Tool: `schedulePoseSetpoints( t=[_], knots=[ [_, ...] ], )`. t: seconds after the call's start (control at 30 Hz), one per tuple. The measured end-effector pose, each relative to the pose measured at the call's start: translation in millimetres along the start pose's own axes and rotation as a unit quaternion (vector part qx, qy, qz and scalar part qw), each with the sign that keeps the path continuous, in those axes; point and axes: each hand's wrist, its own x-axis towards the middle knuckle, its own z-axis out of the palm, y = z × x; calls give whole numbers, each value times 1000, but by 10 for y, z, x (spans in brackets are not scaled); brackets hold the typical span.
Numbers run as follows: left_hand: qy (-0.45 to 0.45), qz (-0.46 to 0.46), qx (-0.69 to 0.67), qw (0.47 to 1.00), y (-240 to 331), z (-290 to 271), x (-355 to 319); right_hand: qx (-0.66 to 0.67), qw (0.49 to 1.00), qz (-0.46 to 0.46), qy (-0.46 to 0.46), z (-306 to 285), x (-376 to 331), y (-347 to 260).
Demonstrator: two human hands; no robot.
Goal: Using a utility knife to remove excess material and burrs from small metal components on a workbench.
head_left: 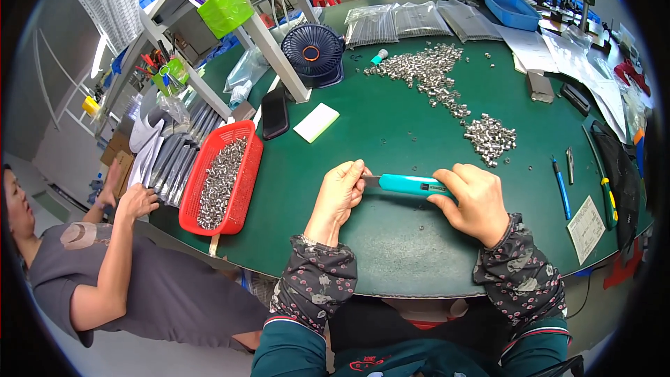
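My right hand [474,199] is closed around a teal utility knife [405,183], thumb and forefinger along its handle. The knife lies level above the green tabletop, its short grey blade pointing left. At the blade's tip, my left hand [336,194] is closed in a pinch. Whatever sits between those fingertips is too small or too covered to name. Farther back is a small pile of short metal sleeves [490,138], joined by a trail to a larger heap of metal sleeves [422,70]. A few loose rings lie scattered near the hands.
A red basket [250,185] of metal parts, a black phone [275,113], a notepad [317,123] and a fan [313,54] stand left. At right lie a blue pen [561,188], a screwdriver [608,202] and a paper slip [585,230]. A co-worker's hand [138,201] touches stacked bags.
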Motion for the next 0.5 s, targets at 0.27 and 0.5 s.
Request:
schedulePoseSetpoints(
  t=[0.27, 0.5],
  knots=[
    [-14, -16, -63, 998, -23, -79, 7, 1, 999, -45, 28, 0, 19, -2],
    [-22, 14, -154, 988, 1, -44, 7, 69, 995, 64, 38, 57, -15, 80]
  ],
)
